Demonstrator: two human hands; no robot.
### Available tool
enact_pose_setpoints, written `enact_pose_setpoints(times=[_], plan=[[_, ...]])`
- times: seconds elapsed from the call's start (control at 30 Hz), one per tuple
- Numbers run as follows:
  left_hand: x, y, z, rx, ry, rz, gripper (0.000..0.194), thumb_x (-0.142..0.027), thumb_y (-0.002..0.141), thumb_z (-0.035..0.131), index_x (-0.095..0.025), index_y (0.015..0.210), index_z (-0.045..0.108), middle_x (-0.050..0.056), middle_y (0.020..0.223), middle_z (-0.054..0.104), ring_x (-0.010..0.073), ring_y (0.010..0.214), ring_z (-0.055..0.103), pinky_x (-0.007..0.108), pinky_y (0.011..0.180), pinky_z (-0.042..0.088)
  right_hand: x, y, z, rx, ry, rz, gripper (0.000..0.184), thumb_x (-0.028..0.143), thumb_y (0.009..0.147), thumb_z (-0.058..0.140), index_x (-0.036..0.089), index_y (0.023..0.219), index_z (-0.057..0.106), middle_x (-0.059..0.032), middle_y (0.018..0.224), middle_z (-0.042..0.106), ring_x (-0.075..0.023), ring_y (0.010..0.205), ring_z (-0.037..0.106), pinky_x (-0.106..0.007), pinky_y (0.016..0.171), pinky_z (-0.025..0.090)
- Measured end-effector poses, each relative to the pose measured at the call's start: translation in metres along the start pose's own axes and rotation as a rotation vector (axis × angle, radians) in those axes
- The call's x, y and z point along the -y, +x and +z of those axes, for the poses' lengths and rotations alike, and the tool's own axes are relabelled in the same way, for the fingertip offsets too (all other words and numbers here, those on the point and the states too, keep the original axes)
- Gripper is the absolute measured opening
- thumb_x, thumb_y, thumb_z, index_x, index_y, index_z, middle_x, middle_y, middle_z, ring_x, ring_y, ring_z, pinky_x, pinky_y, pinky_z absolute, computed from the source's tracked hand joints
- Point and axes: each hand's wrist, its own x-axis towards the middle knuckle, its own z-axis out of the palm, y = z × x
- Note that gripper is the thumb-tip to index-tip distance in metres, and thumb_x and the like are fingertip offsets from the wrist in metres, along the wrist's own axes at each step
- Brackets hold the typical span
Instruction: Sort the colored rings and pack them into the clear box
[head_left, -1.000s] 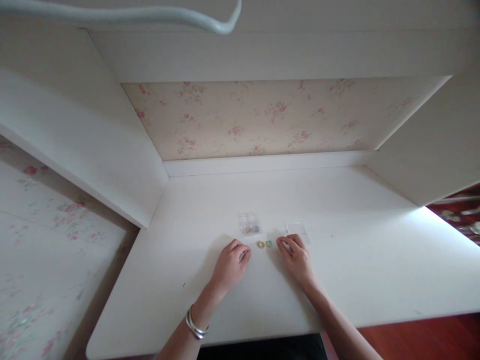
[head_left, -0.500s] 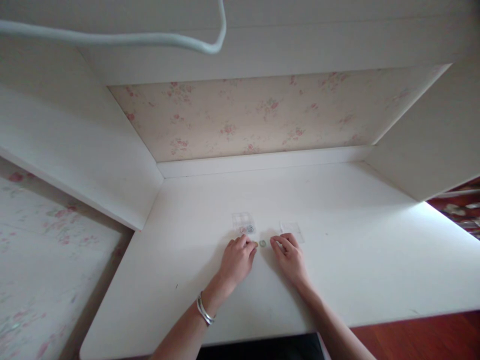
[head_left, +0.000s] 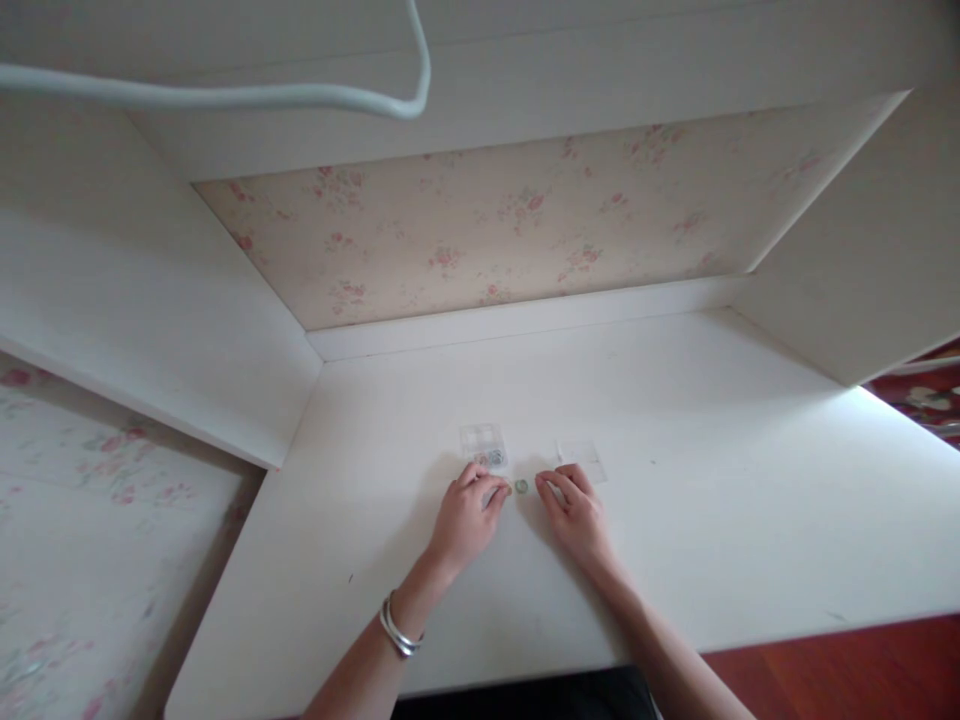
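My left hand (head_left: 466, 512) is closed in a pinch on a small yellowish round piece (head_left: 509, 490), whose edge shows at the fingertips. Just right of it, a small greenish ring-like piece (head_left: 521, 487) lies on the white desk, apart from both hands. My right hand (head_left: 576, 512) is also pinched shut, its fingertips near that piece; whatever they hold is too small to make out. Behind my left hand sits a clear compartment box (head_left: 481, 438) with small round pieces in its near part. A clear flat lid-like piece (head_left: 583, 458) lies behind my right hand, partly covered by it.
The white desk (head_left: 420, 400) is bounded by side panels (head_left: 847, 240) and a papered back wall (head_left: 450, 230). A white cable or bar (head_left: 285, 97) crosses overhead. A tiny dark mark or sliver (head_left: 350, 578) is at the left on the desktop.
The view has tilted slightly. My left hand has drawn back a little to the left from the greenish piece, still pinching the yellowish one. My right hand stays nearly in place.
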Motion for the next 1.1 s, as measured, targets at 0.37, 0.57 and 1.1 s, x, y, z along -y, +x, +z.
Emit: enact_pose_setpoints(times=[0.37, 0.57, 1.1], plan=[[0.046, 0.052, -0.014, -0.184, 0.160, -0.044, 0.017, -0.024, 0.085, 0.051, -0.021, 0.090, 0.067, 0.005, 0.087, 0.057, 0.0173, 0.083, 0.058, 0.032, 0.083, 0.048, 0.023, -0.003, 0.000, 0.299, -0.315, -0.399, 0.021, 0.023, 0.091, 0.044, 0.021, 0.100, 0.063, -0.0072, 0.088, 0.059, -0.0174, 0.080, 0.052, -0.030, 0.073, 0.040], [0.048, 0.040, -0.015, -0.225, 0.136, -0.079, 0.018, -0.022, 0.083, 0.050, -0.021, 0.091, 0.066, 0.005, 0.088, 0.058, 0.0184, 0.085, 0.058, 0.033, 0.083, 0.048, 0.025, -0.002, -0.002, 0.315, -0.338, -0.373, 0.024, 0.025, 0.091, 0.044, 0.022, 0.107, 0.060, -0.0071, 0.089, 0.058, -0.0178, 0.081, 0.052, -0.031, 0.073, 0.039], [0.042, -0.010, -0.008, -0.159, -0.037, -0.102, 0.019, -0.018, 0.085, 0.047, -0.020, 0.087, 0.065, 0.004, 0.088, 0.062, 0.0166, 0.084, 0.060, 0.030, 0.077, 0.048, 0.021, -0.004, 0.002, 0.365, -0.305, -0.322, 0.025, 0.018, 0.091, 0.042, 0.023, 0.102, 0.063, -0.0062, 0.092, 0.059, -0.0184, 0.084, 0.052, -0.031, 0.074, 0.043]])
